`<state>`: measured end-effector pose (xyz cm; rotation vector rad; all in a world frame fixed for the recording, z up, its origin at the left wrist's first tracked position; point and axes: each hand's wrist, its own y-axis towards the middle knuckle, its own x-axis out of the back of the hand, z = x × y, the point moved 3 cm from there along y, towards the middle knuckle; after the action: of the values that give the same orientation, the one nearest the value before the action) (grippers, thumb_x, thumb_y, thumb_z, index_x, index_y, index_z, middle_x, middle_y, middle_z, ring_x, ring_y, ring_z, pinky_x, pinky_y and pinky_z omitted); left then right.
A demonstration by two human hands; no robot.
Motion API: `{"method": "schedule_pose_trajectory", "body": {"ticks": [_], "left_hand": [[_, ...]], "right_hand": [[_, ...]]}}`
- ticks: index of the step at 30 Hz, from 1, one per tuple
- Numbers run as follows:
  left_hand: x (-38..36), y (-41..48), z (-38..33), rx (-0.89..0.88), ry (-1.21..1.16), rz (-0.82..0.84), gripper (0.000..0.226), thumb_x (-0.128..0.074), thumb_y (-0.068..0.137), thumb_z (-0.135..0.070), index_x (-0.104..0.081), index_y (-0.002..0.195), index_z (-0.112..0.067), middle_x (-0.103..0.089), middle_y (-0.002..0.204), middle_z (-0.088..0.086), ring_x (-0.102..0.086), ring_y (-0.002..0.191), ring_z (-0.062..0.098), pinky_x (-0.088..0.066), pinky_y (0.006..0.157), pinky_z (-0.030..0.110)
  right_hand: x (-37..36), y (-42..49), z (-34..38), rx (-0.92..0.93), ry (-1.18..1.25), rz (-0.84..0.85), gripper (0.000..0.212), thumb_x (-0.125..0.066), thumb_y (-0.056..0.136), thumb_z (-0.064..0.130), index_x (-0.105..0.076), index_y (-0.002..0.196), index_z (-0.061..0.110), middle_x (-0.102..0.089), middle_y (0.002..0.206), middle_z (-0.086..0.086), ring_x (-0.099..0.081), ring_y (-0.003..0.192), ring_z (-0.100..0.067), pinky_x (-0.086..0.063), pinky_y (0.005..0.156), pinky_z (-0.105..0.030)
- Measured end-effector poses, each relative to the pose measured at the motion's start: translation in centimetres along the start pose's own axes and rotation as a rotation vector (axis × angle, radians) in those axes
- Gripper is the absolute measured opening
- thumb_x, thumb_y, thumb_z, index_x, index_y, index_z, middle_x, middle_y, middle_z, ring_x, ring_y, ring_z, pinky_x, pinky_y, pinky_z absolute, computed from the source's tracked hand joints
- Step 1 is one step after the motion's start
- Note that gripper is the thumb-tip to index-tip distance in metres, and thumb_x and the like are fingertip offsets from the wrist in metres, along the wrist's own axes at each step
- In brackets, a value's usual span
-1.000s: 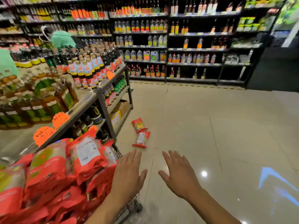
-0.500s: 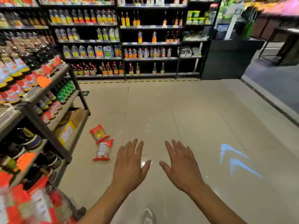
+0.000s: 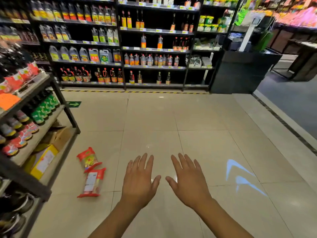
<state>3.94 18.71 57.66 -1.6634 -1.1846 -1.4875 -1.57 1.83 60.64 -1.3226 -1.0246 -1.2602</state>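
Two red-ended clear plastic food packets (image 3: 91,172) lie fallen on the beige tiled floor (image 3: 197,117) beside the shelf — left hand (image 3: 139,182) and right hand (image 3: 187,181) hover nearby, fingers spread, holding nothing, likely ready to gather them.

This is a supermarket aisle. Tall black shelving (image 3: 187,48) along the back wall carries rows of sauce bottles (image 3: 142,41) and oil jugs (image 3: 84,54), with price labels (image 3: 155,31) on every shelf edge. A rack (image 3: 57,95) on the left holds more bottles behind an orange price tag (image 3: 7,100). Two red packets (image 3: 92,182) lie on the tiled floor (image 3: 197,117).
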Motion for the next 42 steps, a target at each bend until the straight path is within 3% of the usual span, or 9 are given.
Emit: {"method": "schedule_pose_trajectory", "body": {"ticks": [3, 7, 11, 14, 25, 29, 34, 38, 42], "left_hand": [[-1.2, 4.3, 1.4, 0.017, 0.017, -0.010, 0.069, -0.038, 0.091, -0.060, -0.060, 0.139, -0.015, -0.063, 0.140, 0.010, -0.062, 0.125, 0.032, -0.047, 0.105, 0.052], [-2.6, 11.2, 3.7, 0.106, 0.070, -0.001, 0.071, -0.034, 0.093, -0.061, -0.057, 0.141, -0.015, -0.061, 0.142, 0.010, -0.060, 0.127, 0.032, -0.047, 0.106, 0.052], [-2.7, 18.5, 5.7, 0.222, 0.107, -0.003, 0.072, -0.036, 0.094, -0.062, -0.057, 0.143, -0.014, -0.059, 0.144, 0.011, -0.059, 0.129, 0.032, -0.046, 0.108, 0.050], [-2.3, 22.7, 7.4, 0.329, 0.135, -0.003, 0.072, -0.033, 0.097, -0.063, -0.054, 0.146, -0.015, -0.056, 0.148, 0.008, -0.055, 0.134, 0.032, -0.043, 0.111, 0.049], [-2.9, 22.7, 17.7, 0.839, 0.111, -0.018, 0.069, -0.043, 0.090, -0.058, -0.057, 0.140, -0.012, -0.062, 0.139, 0.011, -0.062, 0.122, 0.033, -0.051, 0.101, 0.052], [-5.0, 20.9, 23.3, 1.019, 0.097, -0.002, 0.068, -0.046, 0.090, -0.057, -0.057, 0.140, -0.012, -0.061, 0.140, 0.011, -0.060, 0.124, 0.033, -0.051, 0.102, 0.052], [-9.6, 22.8, 31.9, 1.131, 0.003, 0.056, 0.071, -0.040, 0.090, -0.057, -0.060, 0.137, -0.008, -0.063, 0.136, 0.016, -0.063, 0.119, 0.037, -0.052, 0.098, 0.052], [-11.7, 26.1, 37.4, 1.147, -0.036, 0.078, 0.069, -0.042, 0.086, -0.056, -0.065, 0.131, -0.008, -0.067, 0.130, 0.015, -0.066, 0.113, 0.035, -0.038, 0.104, 0.045], [-13.2, 28.5, 42.5, 1.146, -0.042, 0.092, 0.070, -0.043, 0.086, -0.054, -0.064, 0.133, -0.007, -0.066, 0.131, 0.014, -0.065, 0.113, 0.035, -0.053, 0.098, 0.053]], "right_hand": [[-0.2, 5.5, -0.2, 0.073, 0.044, 0.029, 0.081, -0.016, 0.091, 0.067, -0.036, 0.156, 0.024, -0.039, 0.160, -0.009, -0.038, 0.147, -0.031, -0.028, 0.118, -0.051], [-0.4, 14.9, -1.1, 0.146, 0.050, 0.036, 0.078, -0.023, 0.089, 0.065, -0.052, 0.146, 0.021, -0.055, 0.147, -0.010, -0.055, 0.135, -0.031, -0.043, 0.108, -0.052], [1.0, 25.0, -1.4, 0.315, 0.054, 0.064, 0.078, -0.007, 0.096, 0.065, -0.002, 0.162, 0.025, -0.003, 0.170, -0.007, -0.003, 0.157, -0.028, 0.000, 0.124, -0.048], [2.1, 31.9, -0.4, 0.436, 0.049, 0.077, 0.072, -0.023, 0.104, 0.059, 0.004, 0.162, 0.025, 0.004, 0.170, -0.007, 0.004, 0.157, -0.027, 0.005, 0.124, -0.047], [-1.4, 45.9, 14.3, 0.973, -0.067, 0.239, 0.073, -0.027, 0.103, 0.060, 0.000, 0.162, 0.026, -0.005, 0.170, -0.007, -0.005, 0.157, -0.027, -0.003, 0.124, -0.046], [-4.5, 48.7, 21.1, 1.127, -0.195, 0.298, 0.089, 0.001, 0.084, 0.065, -0.008, 0.162, 0.024, -0.016, 0.168, -0.011, -0.016, 0.155, -0.030, -0.011, 0.123, -0.051], [-8.6, 55.5, 26.6, 1.197, -0.354, 0.347, 0.070, -0.055, 0.079, 0.062, -0.065, 0.134, 0.020, -0.069, 0.128, -0.012, -0.068, 0.116, -0.032, -0.054, 0.094, -0.052], [-10.5, 61.9, 30.5, 1.276, -0.434, 0.271, 0.070, -0.073, 0.071, 0.059, -0.071, 0.127, 0.018, -0.072, 0.123, -0.012, -0.070, 0.111, -0.033, -0.056, 0.090, -0.052], [-13.3, 66.4, 37.2, 1.378, -0.476, 0.280, 0.073, -0.075, 0.077, 0.057, -0.064, 0.136, 0.015, -0.066, 0.132, -0.017, -0.063, 0.123, -0.037, -0.050, 0.099, -0.056]]}}
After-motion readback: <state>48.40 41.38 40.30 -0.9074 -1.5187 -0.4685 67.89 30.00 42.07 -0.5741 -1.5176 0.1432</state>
